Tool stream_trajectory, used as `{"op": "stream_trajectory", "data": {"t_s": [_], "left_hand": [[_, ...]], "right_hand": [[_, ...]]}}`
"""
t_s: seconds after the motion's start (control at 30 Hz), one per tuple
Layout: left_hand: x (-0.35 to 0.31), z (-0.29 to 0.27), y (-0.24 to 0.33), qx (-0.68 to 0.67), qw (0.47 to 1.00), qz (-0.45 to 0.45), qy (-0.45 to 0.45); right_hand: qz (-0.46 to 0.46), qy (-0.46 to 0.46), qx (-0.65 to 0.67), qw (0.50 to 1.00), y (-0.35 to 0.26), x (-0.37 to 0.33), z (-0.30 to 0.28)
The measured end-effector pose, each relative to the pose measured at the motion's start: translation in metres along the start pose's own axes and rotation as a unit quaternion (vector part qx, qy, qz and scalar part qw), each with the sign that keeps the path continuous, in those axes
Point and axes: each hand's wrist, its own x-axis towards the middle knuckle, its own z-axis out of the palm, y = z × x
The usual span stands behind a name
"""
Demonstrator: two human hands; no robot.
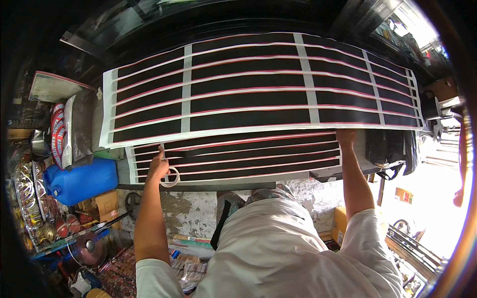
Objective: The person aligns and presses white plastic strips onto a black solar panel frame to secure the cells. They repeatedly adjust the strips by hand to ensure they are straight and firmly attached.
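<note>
A long white sheet with black panels (248, 97), thin red lines and pale grey crossbands lies across the far part of the table. A narrower sheet of the same look (258, 156) lies nearer to me, partly covered by the far one. My left hand (158, 168) is over the near sheet's left end, a finger stretched forward onto it. A pale roll of tape (170, 177) is held in that hand, beside the palm. My right hand (346, 137) reaches to the far sheet's front edge, by the near sheet's right end; its fingertips are hidden there.
A blue plastic can (81, 181) and a grey-and-red printed bag (74, 131) stand at the left. Black plastic-wrapped goods (390, 149) sit at the table's right end. Cardboard boxes and loose goods crowd the floor; another person's arm (461, 164) shows at far right.
</note>
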Motion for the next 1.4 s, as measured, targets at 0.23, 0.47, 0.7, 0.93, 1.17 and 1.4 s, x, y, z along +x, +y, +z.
{"op": "stream_trajectory", "data": {"t_s": [0.23,0.47,0.7,0.93,1.17,1.4], "left_hand": [[0.008,0.004,-0.002,-0.002,1.0,0.011,-0.015],[0.007,0.006,0.008,0.009,1.0,0.0,-0.004],[0.007,0.016,-0.03,-0.106,0.991,0.05,0.061],[-0.012,0.013,-0.033,-0.043,0.994,0.082,0.059],[-0.018,0.008,-0.026,0.025,0.999,0.041,0.024],[-0.031,0.005,0.0,0.013,1.0,-0.011,-0.018]], "right_hand": [[0.029,-0.012,0.003,1.0,0.011,0.004,0.011],[0.089,-0.003,0.09,0.992,0.008,-0.003,-0.005],[0.126,-0.023,0.196,0.972,-0.02,-0.036,-0.083],[0.073,-0.004,0.181,0.981,-0.018,-0.062,-0.074],[0.083,0.004,0.237,0.968,-0.028,-0.057,-0.071],[0.09,0.032,0.215,0.972,-0.015,-0.042,-0.076]]}}
